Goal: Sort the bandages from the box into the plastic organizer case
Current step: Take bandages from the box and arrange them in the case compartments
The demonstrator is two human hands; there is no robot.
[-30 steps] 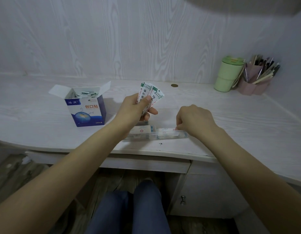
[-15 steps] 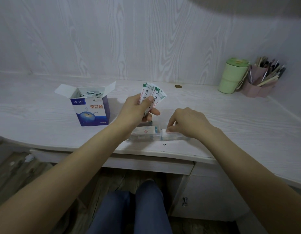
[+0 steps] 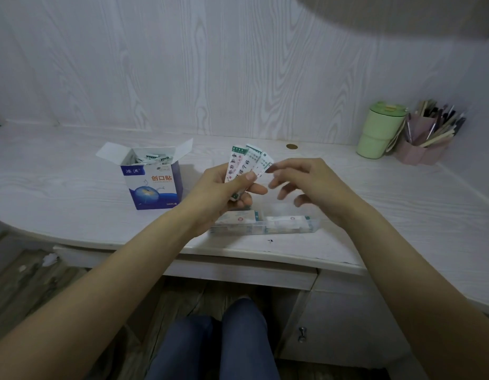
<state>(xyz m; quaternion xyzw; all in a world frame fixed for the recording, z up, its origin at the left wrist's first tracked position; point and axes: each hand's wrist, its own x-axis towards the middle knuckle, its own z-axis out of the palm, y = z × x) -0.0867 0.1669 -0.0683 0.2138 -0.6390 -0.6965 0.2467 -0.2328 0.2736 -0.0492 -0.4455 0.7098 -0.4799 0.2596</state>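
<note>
The open box [image 3: 152, 182] stands left on the surface [image 3: 59, 171]. The left hand [image 3: 224, 187] grips fanned bandages [image 3: 247, 165]. The right hand [image 3: 309, 185], fingers [image 3: 276, 168] spread and blurred, hovers above the organizer case [image 3: 265, 224].

Box [image 3: 152, 182] left of organizer case [image 3: 265, 224] on desk [image 3: 59, 187]
</note>
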